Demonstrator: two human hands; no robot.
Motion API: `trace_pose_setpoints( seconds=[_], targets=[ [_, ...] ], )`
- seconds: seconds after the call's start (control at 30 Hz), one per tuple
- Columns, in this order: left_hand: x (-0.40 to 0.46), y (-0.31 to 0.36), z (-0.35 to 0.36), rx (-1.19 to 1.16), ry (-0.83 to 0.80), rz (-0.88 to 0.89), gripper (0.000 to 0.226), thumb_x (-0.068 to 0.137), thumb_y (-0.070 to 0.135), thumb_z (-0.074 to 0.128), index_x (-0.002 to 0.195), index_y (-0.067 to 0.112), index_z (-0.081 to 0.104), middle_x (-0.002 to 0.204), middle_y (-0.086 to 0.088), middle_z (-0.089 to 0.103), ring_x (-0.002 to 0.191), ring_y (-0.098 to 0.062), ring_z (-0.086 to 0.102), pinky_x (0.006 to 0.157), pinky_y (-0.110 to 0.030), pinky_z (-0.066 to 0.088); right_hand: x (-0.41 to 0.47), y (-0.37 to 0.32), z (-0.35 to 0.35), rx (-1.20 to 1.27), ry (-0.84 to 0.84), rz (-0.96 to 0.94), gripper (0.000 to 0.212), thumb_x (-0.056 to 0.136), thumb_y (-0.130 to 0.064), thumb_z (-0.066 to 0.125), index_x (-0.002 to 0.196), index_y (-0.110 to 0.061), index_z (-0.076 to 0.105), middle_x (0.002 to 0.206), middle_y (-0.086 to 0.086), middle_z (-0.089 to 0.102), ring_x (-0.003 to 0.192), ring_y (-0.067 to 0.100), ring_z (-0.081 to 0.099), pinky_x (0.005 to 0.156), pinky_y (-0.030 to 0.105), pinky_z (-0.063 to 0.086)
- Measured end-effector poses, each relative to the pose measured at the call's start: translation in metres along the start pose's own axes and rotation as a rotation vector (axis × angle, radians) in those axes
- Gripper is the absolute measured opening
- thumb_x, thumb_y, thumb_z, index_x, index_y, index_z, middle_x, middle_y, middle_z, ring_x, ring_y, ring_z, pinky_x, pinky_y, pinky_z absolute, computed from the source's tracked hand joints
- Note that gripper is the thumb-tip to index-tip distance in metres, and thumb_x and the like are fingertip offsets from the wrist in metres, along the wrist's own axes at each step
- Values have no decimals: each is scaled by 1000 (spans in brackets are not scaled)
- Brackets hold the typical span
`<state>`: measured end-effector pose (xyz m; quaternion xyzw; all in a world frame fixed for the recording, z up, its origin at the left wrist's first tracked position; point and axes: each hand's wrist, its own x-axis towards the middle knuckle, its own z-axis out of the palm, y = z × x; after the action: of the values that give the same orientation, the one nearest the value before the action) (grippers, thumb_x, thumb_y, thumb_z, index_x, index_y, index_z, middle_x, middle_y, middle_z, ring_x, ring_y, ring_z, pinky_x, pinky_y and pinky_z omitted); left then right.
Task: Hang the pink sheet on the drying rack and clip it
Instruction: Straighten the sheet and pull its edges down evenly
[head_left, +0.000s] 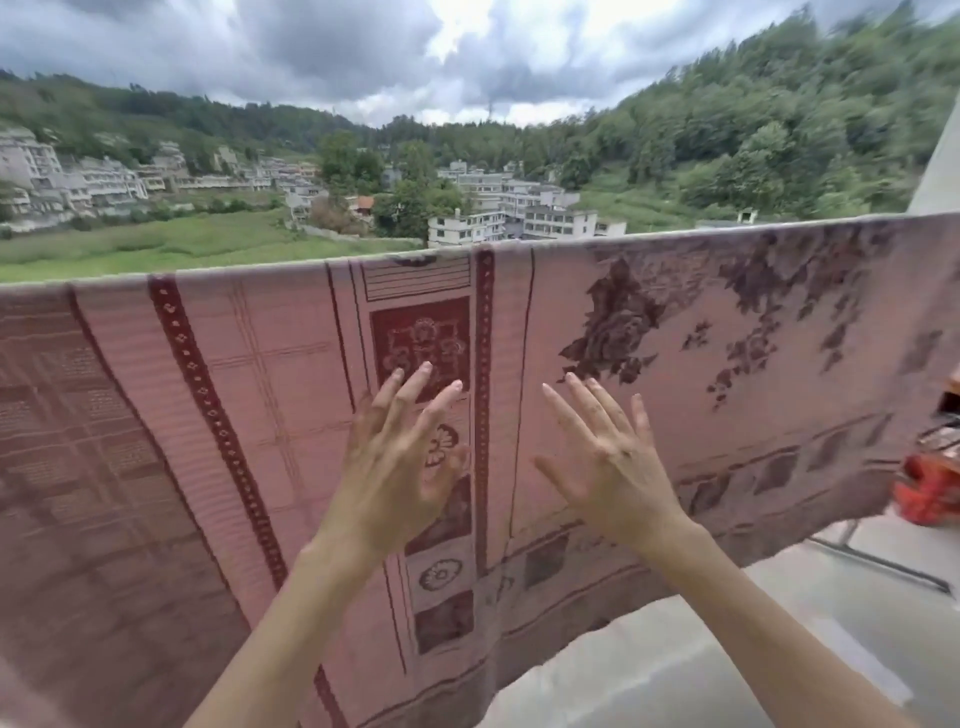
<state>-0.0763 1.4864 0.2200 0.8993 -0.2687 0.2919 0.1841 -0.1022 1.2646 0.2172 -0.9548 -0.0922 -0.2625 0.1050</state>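
Observation:
The pink sheet (249, 415), patterned with dark red borders and flowers, hangs draped over a horizontal bar that is hidden under its top fold. It spans the whole width of the view. My left hand (397, 462) and my right hand (608, 462) are raised in front of the sheet's middle, fingers spread, backs toward me. Neither hand holds anything; whether the fingertips touch the cloth I cannot tell. No clip shows in view.
A red-orange object (930, 493) sits at the right edge past the sheet's end. A metal rack leg (883, 564) slants over the pale concrete floor (675, 670) at the lower right. Beyond the sheet lie buildings, fields and wooded hills.

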Motion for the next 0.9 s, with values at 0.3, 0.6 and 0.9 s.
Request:
trace_pose_setpoints(
  seconds=[0.3,0.6,0.9],
  targets=[
    [35,255,220,-221,-344,156,68,80,62,15,143,38,15,155,4,6,142,-19,-8,113,-46,-5,-170,265,-50,-132,-130,448,74,80,-63,24,144,-27,29,152,6,29,141,27,25,110,58,13],
    [122,405,387,-264,-485,381,67,81,63,15,143,37,17,155,1,12,143,-22,-2,113,-48,-3,-243,469,-83,-174,-219,797,72,85,-67,24,147,-34,9,158,-3,5,145,16,3,115,47,-4],
    [286,543,567,-332,-555,472,75,74,68,4,143,40,6,155,6,-2,141,-18,-14,112,-45,-9,-202,715,-90,-217,-198,930,68,90,-54,40,147,-32,9,158,-1,6,145,15,2,115,46,-5]
  ],
)
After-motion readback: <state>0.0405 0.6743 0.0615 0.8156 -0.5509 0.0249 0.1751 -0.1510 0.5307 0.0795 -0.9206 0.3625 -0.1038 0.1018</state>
